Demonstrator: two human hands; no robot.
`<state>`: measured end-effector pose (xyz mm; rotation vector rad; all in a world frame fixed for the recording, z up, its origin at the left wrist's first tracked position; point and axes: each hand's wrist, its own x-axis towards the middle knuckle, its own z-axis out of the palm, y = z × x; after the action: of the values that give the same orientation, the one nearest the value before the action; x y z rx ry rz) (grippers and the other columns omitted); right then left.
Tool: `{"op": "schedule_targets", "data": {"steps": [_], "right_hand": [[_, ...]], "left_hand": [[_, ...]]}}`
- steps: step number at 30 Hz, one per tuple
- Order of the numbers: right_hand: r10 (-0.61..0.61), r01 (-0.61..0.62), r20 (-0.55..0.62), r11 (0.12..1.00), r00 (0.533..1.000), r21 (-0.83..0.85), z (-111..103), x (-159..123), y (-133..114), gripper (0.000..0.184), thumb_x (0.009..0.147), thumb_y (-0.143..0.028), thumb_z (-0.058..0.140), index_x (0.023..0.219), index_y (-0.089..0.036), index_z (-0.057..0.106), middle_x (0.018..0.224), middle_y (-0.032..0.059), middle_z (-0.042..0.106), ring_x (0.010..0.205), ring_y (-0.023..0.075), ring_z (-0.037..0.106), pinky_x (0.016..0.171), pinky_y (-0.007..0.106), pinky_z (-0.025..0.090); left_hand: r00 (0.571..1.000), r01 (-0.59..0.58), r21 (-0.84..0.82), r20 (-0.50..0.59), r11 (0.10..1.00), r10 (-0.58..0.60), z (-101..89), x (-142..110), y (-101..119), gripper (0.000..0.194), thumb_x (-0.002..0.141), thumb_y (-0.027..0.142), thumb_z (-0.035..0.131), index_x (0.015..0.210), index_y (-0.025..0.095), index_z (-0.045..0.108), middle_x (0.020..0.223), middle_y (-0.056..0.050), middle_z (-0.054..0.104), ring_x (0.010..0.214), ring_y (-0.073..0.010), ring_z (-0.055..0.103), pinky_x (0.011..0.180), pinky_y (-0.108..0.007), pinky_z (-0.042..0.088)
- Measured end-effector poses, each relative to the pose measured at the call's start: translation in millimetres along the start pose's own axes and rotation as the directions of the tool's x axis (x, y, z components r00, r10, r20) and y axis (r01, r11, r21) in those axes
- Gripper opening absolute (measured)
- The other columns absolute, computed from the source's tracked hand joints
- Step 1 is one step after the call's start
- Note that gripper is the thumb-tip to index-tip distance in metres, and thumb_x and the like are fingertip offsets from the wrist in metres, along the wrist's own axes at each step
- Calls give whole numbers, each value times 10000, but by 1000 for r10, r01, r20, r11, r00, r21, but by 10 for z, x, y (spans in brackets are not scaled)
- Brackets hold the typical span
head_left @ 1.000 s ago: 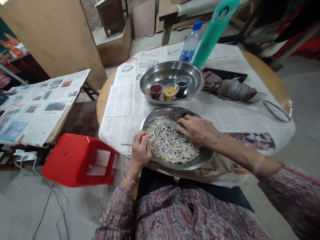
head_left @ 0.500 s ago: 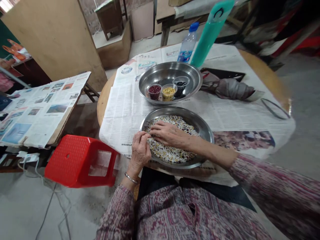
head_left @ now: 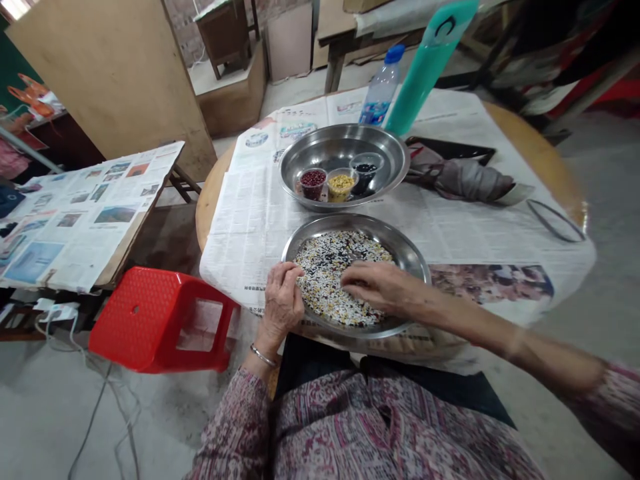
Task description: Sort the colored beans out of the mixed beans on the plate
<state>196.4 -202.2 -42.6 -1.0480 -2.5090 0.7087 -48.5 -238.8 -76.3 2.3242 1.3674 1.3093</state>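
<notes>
A steel pan [head_left: 407,248] full of mixed white, black and yellow beans [head_left: 330,267] sits at the near edge of a newspaper-covered round table. My left hand [head_left: 281,303] rests curled on the pan's near-left rim, fingers closed on something I cannot make out. Over the beans, at the pan's middle, lies my right hand [head_left: 383,287] with fingertips drawn together and touching them. Behind it a second steel pan [head_left: 390,150] holds three small cups: red beans [head_left: 313,182], yellow beans [head_left: 341,183] and black beans [head_left: 365,171].
A water bottle [head_left: 380,93] and a teal bottle [head_left: 427,63] stand at the table's back. A grey folded cloth [head_left: 460,180] and a dark flat object [head_left: 450,148] lie to the right. A red plastic stool [head_left: 157,320] and a newspaper-covered side table [head_left: 75,213] stand left.
My right hand swept from the pan's far middle to the left beside my left hand, then drew back to the pan's middle. The left hand has stayed on the rim.
</notes>
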Motion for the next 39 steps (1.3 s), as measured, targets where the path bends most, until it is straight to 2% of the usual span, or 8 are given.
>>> {"op": "schedule_targets", "data": {"steps": [3, 9, 14, 20, 26, 31, 34, 39], "right_hand": [[-34, 35, -30, 999, 999, 38, 28, -136, -153, 224, 959, -262, 461, 925, -213, 676, 857, 67, 680, 749, 178, 617, 695, 324, 462], [-57, 62, 182, 998, 982, -23, 89, -268, -174, 236, 905, -156, 484, 746, -229, 643, 733, 35, 671, 693, 173, 613, 662, 317, 434], [50, -54, -19, 969, 999, -241, 85, -101, -7, 240, 908, -168, 460, 866, -218, 691, 844, 72, 704, 763, 200, 634, 673, 324, 443], [134, -215, -277, 933, 952, -287, 67, 246, 142, 229, 931, -340, 506, 963, -201, 684, 957, 111, 694, 902, 257, 636, 792, 383, 483], [130, -169, -144, 939, 981, -300, 268, 544, -28, 169, 844, -162, 499, 883, -181, 663, 873, 100, 659, 782, 201, 588, 719, 312, 434], [171, -171, -4, 985, 985, -32, 204, 560, -177, 165, 775, -101, 501, 746, -187, 639, 729, 43, 661, 698, 167, 580, 678, 285, 411], [85, -87, 27, 994, 996, 63, 206, 398, -243, 167, 775, -92, 512, 764, -195, 642, 720, 24, 664, 684, 158, 588, 678, 282, 424], [-182, 183, 26, 979, 983, -93, 374, 24, -242, 203, 875, -73, 477, 838, -206, 627, 840, 56, 673, 763, 178, 596, 689, 300, 450]], "left_hand": [[1000, -1, 13, -4, 1000, 1, 2, 2, -1, 291, 895, 30, 409, 1066, 180, 591, 1089, -102, 591, 1093, -229, 562, 995, -423, 502], [1000, -7, 17, -3, 1000, 7, -2, 10, 6, 292, 888, 13, 405, 1042, 180, 588, 1079, -98, 591, 1072, -226, 563, 985, -419, 505], [1000, -11, 20, -3, 1000, 11, -1, 6, -2, 276, 893, 25, 409, 1034, 177, 591, 1075, -101, 594, 1065, -228, 559, 983, -422, 500], [1000, -1, 36, 11, 999, 1, -3, -2, -1, 276, 899, 34, 403, 1037, 177, 594, 1075, -100, 594, 1071, -229, 558, 985, -415, 502], [1000, 8, 48, 19, 999, -9, -2, -9, -6, 270, 903, 39, 405, 1029, 176, 601, 1071, -101, 597, 1068, -231, 558, 988, -422, 495], [1000, -7, 70, 13, 998, 6, -5, -8, -11, 254, 900, 39, 410, 1008, 171, 598, 1061, -100, 592, 1042, -231, 561, 962, -408, 503], [1000, -6, 66, 7, 998, 5, -10, -1, -4, 245, 898, 39, 409, 990, 171, 594, 1052, -100, 599, 1029, -231, 567, 946, -401, 508], [1000, -12, 55, 6, 998, 12, -6, 2, 1, 234, 900, 35, 413, 983, 170, 586, 1039, -98, 602, 1014, -229, 566, 949, -399, 506]]}}
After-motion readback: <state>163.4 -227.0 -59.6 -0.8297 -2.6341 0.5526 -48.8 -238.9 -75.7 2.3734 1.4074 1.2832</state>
